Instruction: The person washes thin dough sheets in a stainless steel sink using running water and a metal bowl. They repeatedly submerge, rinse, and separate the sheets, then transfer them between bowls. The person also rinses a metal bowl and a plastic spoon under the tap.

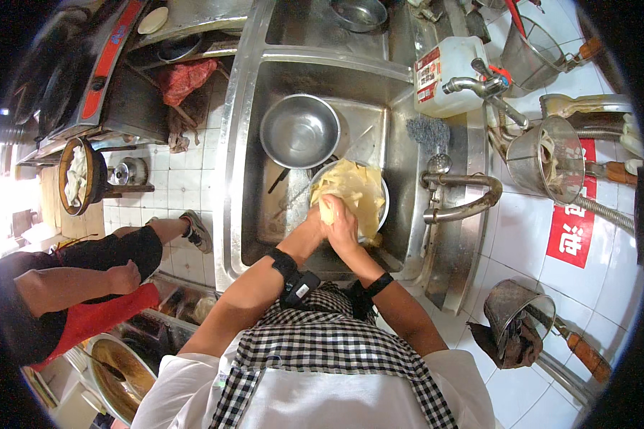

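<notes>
In a stainless steel sink (402, 214), my left hand (316, 217) and my right hand (342, 222) press together around a pale yellow, folded piece of food (327, 210). Just beyond them, a metal bowl (386, 206) holds a heap of thin yellow sheets (357, 182), perhaps tofu skin. The lower part of this bowl is partly hidden by the heap and my hands. Further up in the basin sits a round steel bowl (300, 131) with nothing visible in it.
A curved faucet pipe (485, 195), steel wool (429, 134) and a white plastic jug (451, 75) stand along the sink's right. Wire strainers (547, 158) hang on the tiled wall. At left are a person (91, 279), a stove (94, 91) and a large pan (121, 372).
</notes>
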Motion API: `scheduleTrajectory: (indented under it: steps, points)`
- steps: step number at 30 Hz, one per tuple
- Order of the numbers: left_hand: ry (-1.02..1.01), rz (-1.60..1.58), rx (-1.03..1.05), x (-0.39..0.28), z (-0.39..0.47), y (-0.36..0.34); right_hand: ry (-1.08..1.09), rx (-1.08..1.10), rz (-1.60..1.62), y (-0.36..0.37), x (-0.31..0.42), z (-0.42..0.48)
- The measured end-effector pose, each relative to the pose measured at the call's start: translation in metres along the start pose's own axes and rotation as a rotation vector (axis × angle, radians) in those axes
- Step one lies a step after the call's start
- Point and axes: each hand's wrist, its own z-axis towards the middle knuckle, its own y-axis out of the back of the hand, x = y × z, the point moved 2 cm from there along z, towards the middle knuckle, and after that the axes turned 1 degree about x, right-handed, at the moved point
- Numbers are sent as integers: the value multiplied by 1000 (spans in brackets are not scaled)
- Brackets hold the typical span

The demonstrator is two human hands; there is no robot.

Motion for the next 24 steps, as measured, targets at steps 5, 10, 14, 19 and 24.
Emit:
scheduleTrajectory:
  steps: [5,10,14,19,24]
  points:
    - [-95,9,94,-8,8,-10,-304,-245,173,-4,-30,19]
    - [-137,33,99,-10,7,-26,-280,-235,588,5,-32,26]
    - [-203,107,-9,-5,13,-21,20,-206,-19,16,-2,22]
    - [-497,492,-358,-5,14,-13,-92,-214,-62,14,0,21]
    - [-868,1043,-373,-11,-10,-24,-491,-325,389,2,-32,20]
